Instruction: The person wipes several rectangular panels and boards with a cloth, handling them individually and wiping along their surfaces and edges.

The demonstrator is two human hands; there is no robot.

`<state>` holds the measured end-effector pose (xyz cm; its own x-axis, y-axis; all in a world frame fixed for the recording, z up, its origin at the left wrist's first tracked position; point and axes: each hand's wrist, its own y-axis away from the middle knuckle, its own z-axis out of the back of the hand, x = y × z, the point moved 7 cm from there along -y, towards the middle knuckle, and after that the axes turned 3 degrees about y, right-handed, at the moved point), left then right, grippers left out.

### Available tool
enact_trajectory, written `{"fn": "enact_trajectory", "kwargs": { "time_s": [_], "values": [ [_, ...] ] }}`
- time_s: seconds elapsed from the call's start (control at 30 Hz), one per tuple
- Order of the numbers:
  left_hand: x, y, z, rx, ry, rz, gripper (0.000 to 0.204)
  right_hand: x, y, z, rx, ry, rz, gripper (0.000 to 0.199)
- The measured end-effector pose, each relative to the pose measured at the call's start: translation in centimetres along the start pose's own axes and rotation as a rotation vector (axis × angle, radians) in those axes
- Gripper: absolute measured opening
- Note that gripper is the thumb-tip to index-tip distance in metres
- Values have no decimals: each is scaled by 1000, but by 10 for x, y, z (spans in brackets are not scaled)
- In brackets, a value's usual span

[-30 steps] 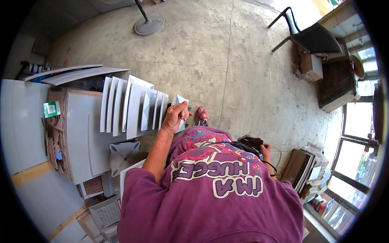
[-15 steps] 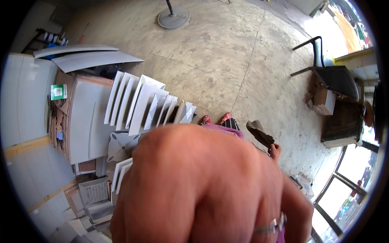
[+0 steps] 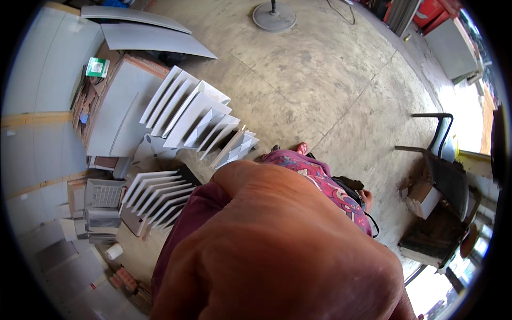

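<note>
My left hand [image 3: 288,250] looms very close to the camera and fills the lower middle, its back toward me and its fingers out of sight. A purple sleeve [image 3: 186,234] covers the arm behind it. Past it, low at my right side, is my right hand [image 3: 367,199], small and mostly hidden, closed at the edge of a dark brown, soft-looking thing [image 3: 349,183] whose kind I cannot make out. A thin black strap [image 3: 376,226] loops beside my patterned pink and purple garment [image 3: 330,184].
Tile display racks hold upright white tiles [image 3: 186,114] and more slanted panels [image 3: 160,194] on the left. Grey boards [image 3: 154,40] lean behind a stack of large panels [image 3: 114,117]. On the right stands a dark chair [image 3: 448,170] beside a cardboard box [image 3: 424,197]. A round pole base [image 3: 274,17] stands ahead.
My view has swung to the right. My left hand has shifted from showing its bent knuckles to showing its back and wrist. My right hand stays low with the dark brown thing.
</note>
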<state>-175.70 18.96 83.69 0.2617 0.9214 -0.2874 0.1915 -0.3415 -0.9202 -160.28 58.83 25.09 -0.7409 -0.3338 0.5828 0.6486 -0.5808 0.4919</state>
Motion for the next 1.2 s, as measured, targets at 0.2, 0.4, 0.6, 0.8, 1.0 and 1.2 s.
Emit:
{"fn": "enact_trajectory", "kwargs": {
  "time_s": [0.2,0.4,0.6,0.8,1.0,1.2],
  "values": [
    [17,-11,30,-35,-72,-10,44,63,-35,14,51,92,-1,20],
    [25,-18,51,-44,-86,2,44,26,-89,-2,90,-108,-46,20],
    [-4,-5,68,-72,-124,-31,43,57,-118,-13,124,-92,-4,19],
    [-40,10,85,-63,-147,-51,42,83,-135,-35,162,214,50,26],
    [-105,38,110,-55,-165,-129,41,70,-202,-58,165,285,291,31],
    [-151,52,132,-76,-207,-154,40,200,-188,-102,94,261,203,22]
  ]
}}
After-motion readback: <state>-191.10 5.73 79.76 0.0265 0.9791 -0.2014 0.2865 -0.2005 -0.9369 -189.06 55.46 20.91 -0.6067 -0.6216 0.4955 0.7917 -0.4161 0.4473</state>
